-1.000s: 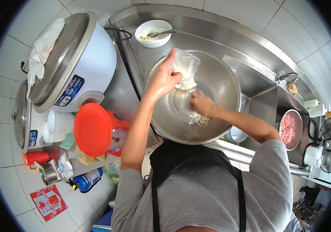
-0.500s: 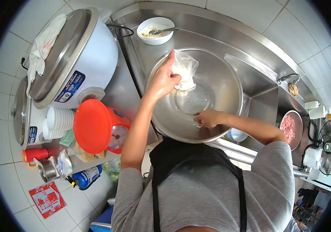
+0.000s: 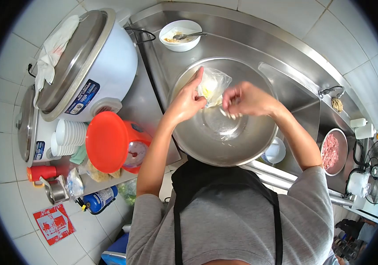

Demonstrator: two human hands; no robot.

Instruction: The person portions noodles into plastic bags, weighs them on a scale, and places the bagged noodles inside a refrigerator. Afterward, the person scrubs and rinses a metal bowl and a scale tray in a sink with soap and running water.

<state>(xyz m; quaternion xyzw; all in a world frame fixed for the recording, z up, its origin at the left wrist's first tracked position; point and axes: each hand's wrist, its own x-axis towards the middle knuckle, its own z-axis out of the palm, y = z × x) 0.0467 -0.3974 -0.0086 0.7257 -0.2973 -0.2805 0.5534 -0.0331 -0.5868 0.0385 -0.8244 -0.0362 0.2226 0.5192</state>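
A wide steel bowl stands at the sink counter in front of my body. Over its left part, my left hand grips a clear plastic bag with pale, yellowish contents at its bottom. My right hand is raised over the bowl beside the bag, its fingers closed on some thin white sprouts that stick out below them. A little wet residue shows on the bowl's floor.
Behind the bowl is a white bowl with a spoon. Large rice cookers, a red basin on a red scale and stacked white cups are at the left. A steel bowl of raw meat and a tap are at the right.
My right hand has risen from the bowl's floor toward the bag, with sprouts in its fingers. The sprouts seen earlier on the floor are gone from there. My left hand keeps its hold on the bag.
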